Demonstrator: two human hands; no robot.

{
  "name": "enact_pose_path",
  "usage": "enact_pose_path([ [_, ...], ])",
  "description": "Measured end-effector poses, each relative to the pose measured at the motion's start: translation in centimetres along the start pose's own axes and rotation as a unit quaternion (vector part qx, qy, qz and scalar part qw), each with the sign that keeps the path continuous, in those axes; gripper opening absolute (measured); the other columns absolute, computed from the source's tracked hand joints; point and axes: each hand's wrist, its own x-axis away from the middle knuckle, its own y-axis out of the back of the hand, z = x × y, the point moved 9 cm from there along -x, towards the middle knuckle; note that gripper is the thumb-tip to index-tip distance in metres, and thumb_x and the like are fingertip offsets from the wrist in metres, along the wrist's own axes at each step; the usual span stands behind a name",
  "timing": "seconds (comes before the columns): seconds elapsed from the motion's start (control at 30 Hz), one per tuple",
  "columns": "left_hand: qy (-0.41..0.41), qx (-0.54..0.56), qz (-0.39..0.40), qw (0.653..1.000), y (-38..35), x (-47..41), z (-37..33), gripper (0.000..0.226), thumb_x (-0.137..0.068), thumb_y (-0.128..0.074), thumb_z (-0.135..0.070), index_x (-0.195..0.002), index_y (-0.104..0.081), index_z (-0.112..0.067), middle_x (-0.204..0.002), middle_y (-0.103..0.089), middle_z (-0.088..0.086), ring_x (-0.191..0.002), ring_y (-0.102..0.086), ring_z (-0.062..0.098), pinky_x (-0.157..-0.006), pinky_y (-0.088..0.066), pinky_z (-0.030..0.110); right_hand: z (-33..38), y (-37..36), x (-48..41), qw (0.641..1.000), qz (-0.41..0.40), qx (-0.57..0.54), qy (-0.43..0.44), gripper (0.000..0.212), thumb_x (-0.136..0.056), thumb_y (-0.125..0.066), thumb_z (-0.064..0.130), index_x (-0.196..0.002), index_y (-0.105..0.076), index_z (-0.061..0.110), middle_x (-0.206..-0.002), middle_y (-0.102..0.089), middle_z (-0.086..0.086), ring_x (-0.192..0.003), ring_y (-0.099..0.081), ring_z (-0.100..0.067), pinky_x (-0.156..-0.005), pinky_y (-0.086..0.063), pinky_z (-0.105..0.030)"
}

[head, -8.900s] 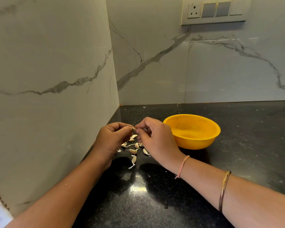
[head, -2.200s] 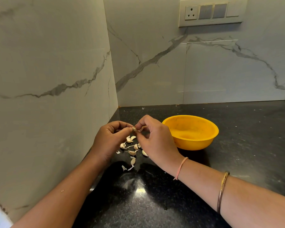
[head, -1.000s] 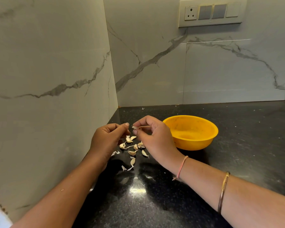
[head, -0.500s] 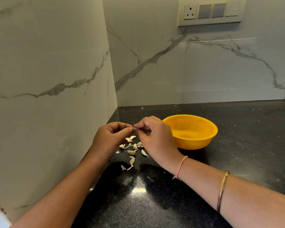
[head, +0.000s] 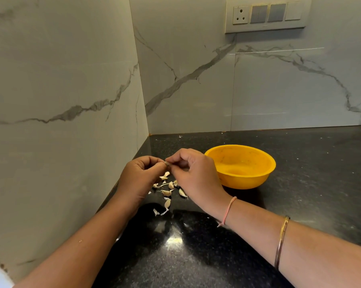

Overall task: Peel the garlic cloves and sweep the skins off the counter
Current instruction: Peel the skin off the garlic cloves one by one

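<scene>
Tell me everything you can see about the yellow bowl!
The bowl is round, yellow-orange, and looks like plastic, with a thin rim and smooth walls. It stands upright on the black counter. Inside I see only faint smudges. The right hand is just beside it; whether they touch is unclear.

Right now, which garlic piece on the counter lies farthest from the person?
The curved pale piece at the far end of the scatter; every other loose piece lies closer, the tailed clove and white scrap closest.

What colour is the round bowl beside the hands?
The round plastic bowl is plain yellow-orange; clearest in the head view.
</scene>
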Motion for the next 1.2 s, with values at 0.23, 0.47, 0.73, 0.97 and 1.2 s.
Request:
enact_pose_path([
  [0.23,0.029,-0.010,-0.046,0.998,1.3,-0.3,0.9,0.010,-0.069,-0.067,-0.028,-0.069,-0.067,-0.018,-0.076,-0.070,0.014,-0.071,-0.061,0.021,-0.085,-0.052,0.048,-0.7,0.3,-0.3,0.992,-0.009,-0.110,-0.053,0.021,-0.082,-0.066,0.000,-0.081,-0.065,0.021,-0.077,-0.067,0.004,-0.077,-0.067,-0.014,-0.074,-0.058,-0.032],
  [0.47,-0.009,0.007,-0.028,1.000,1.0,-0.2,-0.3,0.021,-0.085,-0.058,-0.002,-0.078,-0.068,-0.019,-0.078,-0.068,0.004,-0.073,-0.061,0.015,-0.075,-0.052,0.032,-1.5,-0.2,-0.1,0.993,0.004,-0.091,-0.078,0.018,-0.086,-0.060,0.000,-0.096,-0.069,0.011,-0.088,-0.068,-0.001,-0.086,-0.067,-0.014,-0.078,-0.057,-0.036],
  [0.73,-0.012,0.034,-0.009,0.999,0.4,0.1,-0.6,0.015,-0.085,-0.063,-0.007,-0.077,-0.070,-0.017,-0.071,-0.069,0.002,-0.069,-0.062,0.014,-0.071,-0.052,0.028,-1.0,0.1,-0.1,0.998,-0.001,-0.032,-0.050,0.011,-0.084,-0.065,0.004,-0.089,-0.063,0.014,-0.083,-0.068,0.000,-0.078,-0.066,-0.010,-0.070,-0.057,-0.029],
  [0.97,-0.026,0.009,-0.008,1.000,0.5,0.0,-0.6,0.012,-0.083,-0.065,-0.010,-0.078,-0.071,-0.018,-0.071,-0.071,-0.002,-0.069,-0.064,0.009,-0.072,-0.053,0.028,-0.2,0.3,0.0,1.000,0.003,0.010,-0.015,0.007,-0.085,-0.064,0.005,-0.091,-0.067,0.009,-0.083,-0.070,-0.004,-0.075,-0.066,-0.012,-0.066,-0.056,-0.024],
  [1.2,-0.029,0.001,-0.005,1.000,0.4,0.0,-0.6,0.008,-0.083,-0.067,-0.012,-0.079,-0.072,-0.017,-0.074,-0.072,0.000,-0.067,-0.064,0.005,-0.070,-0.053,0.025,0.0,0.4,0.0,1.000,0.000,0.017,-0.015,0.005,-0.084,-0.065,0.005,-0.088,-0.067,0.007,-0.081,-0.069,-0.006,-0.073,-0.066,-0.014,-0.063,-0.056,-0.024],
])
